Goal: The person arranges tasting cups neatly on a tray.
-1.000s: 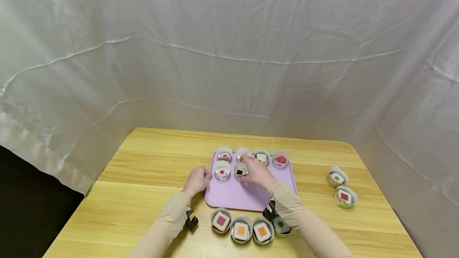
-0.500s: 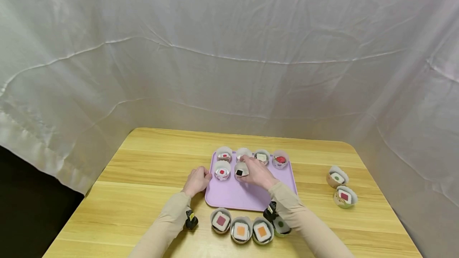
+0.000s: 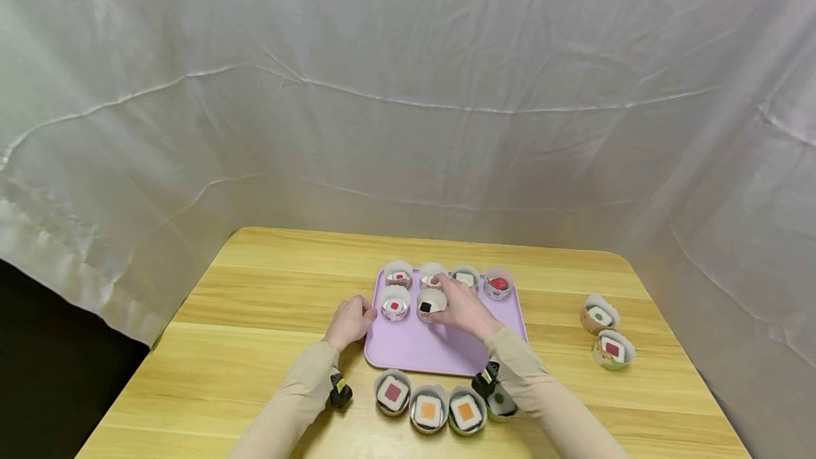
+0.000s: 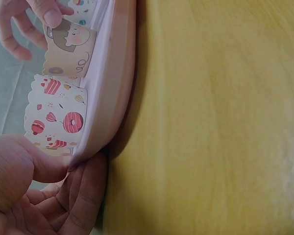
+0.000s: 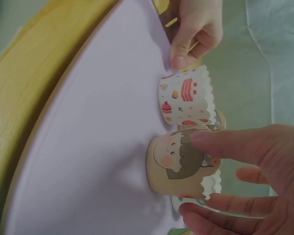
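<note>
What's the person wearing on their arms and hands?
Long, plain beige sleeves cover both arms down to the wrists. A small black wrist camera with a yellow mark sits at the left wrist. The hands are bare, without gloves.

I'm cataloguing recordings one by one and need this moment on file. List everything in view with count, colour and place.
Table: 1, yellowish wood, under the tray
Tray: 1, lilac, on the table
Far-row cups: 4, pale, tray's far edge
Near-row cups: 2, white and tan, printed, tray's left half
Near-edge cups: 4, pale, in front of the tray, rightmost partly covered
Right-side cups: 2, pale, table's right
Fillings: 11 clear, mostly white, several with coloured centres, inside cups; second far-row cup's unclear
Backdrop: grey-white, around the table
Wrist cameras: 2, black, one per wrist
Sleeves: 2, beige, lower edge
Left grip: 1, bare, pinching tray's left rim
Right grip: 1, bare, spread about the tan cup
</note>
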A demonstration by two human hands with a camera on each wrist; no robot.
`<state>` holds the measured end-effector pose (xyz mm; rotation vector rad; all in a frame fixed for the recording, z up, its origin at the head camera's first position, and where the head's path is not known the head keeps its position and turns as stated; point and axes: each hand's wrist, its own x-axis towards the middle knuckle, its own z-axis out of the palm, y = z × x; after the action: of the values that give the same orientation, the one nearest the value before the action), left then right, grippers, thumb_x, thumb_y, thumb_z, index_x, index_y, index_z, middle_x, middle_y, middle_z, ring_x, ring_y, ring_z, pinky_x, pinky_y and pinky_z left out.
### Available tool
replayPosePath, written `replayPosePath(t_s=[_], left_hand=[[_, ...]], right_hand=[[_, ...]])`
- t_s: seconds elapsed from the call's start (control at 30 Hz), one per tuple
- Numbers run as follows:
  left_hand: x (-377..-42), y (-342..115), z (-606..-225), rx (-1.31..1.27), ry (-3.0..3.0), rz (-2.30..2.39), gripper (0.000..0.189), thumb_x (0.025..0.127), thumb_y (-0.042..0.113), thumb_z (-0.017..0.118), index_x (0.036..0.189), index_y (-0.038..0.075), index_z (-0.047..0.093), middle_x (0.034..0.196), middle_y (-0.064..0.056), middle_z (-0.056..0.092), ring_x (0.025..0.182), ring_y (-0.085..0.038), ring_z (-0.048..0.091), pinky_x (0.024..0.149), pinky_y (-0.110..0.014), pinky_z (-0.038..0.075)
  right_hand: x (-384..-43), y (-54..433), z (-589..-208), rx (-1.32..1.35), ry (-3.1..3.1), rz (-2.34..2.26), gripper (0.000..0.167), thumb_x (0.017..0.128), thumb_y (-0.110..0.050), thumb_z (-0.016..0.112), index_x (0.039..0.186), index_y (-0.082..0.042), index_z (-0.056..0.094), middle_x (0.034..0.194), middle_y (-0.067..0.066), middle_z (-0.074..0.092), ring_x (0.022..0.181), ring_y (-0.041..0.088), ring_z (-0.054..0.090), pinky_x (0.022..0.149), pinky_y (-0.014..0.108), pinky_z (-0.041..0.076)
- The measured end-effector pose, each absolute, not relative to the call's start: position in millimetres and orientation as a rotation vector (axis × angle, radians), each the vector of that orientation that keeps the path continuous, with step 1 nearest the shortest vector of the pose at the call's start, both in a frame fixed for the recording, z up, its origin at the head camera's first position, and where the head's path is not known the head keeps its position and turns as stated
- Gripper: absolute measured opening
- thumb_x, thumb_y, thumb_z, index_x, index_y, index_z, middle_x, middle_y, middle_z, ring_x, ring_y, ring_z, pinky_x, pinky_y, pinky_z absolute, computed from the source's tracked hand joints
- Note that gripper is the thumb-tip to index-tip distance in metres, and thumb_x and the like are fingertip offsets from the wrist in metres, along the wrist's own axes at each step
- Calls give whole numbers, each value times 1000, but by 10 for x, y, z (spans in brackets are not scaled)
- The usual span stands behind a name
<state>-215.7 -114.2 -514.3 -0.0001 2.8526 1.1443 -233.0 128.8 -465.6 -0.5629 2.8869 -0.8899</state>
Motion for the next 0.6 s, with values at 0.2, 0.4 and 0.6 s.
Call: replayPosePath(t_s=[0.2,0.4,0.6], left_hand=[[-2157,-1139,-5147,1,2851,1146,15,97,14,61,90,1,65,79,-10,66,70,-18,59,62,-28,47],[-2154,-1139,-5145,-2,2851,1139,15,97,14,61,90,1,65,80,-10,67,71,-19,60,63,-29,47],[-2153,-1138,-5139,-5,2851,1135,15,97,15,61,90,2,65,81,-10,67,72,-19,60,64,-29,48]], right_hand=[[-2291,1360,-4604,-518,2871,-975,72,72,-23,91,131,-3,55,119,22,67,107,38,65,89,52,55],[-2239,1462,-4521,-462,2869,-1018,67,76,-21,87,132,-4,54,121,23,65,104,38,66,82,46,58],[-2206,1585,-4456,-485,2905,-1079,58,81,-19,82,131,-5,55,124,25,65,103,39,68,87,48,57]])
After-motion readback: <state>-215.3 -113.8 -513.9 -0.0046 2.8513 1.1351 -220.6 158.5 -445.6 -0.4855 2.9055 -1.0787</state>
